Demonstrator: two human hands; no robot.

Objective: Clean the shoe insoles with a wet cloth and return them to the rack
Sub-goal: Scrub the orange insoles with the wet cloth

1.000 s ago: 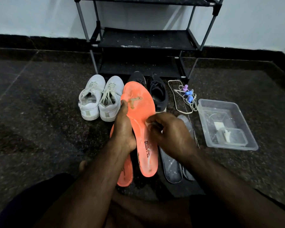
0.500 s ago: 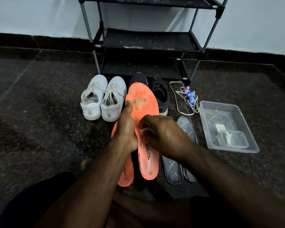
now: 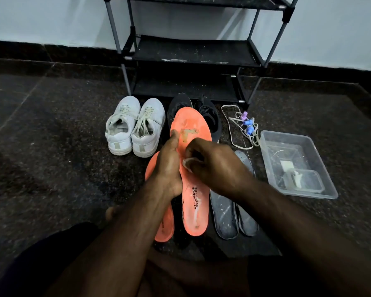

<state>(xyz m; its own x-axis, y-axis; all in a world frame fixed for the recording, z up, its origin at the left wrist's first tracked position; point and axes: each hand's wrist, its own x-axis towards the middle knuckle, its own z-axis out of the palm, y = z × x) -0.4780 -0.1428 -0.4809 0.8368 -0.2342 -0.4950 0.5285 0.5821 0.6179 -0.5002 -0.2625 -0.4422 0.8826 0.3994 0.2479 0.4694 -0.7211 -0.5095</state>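
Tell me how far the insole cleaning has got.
Done: all four insoles are out of the shoes; none looks finished. In hand: the left hand holds the orange insole while the right hand rubs a white cloth on it; its toe end is still stained. Left: the second orange insole and two grey insoles lie on the floor, and the rack holds nothing.
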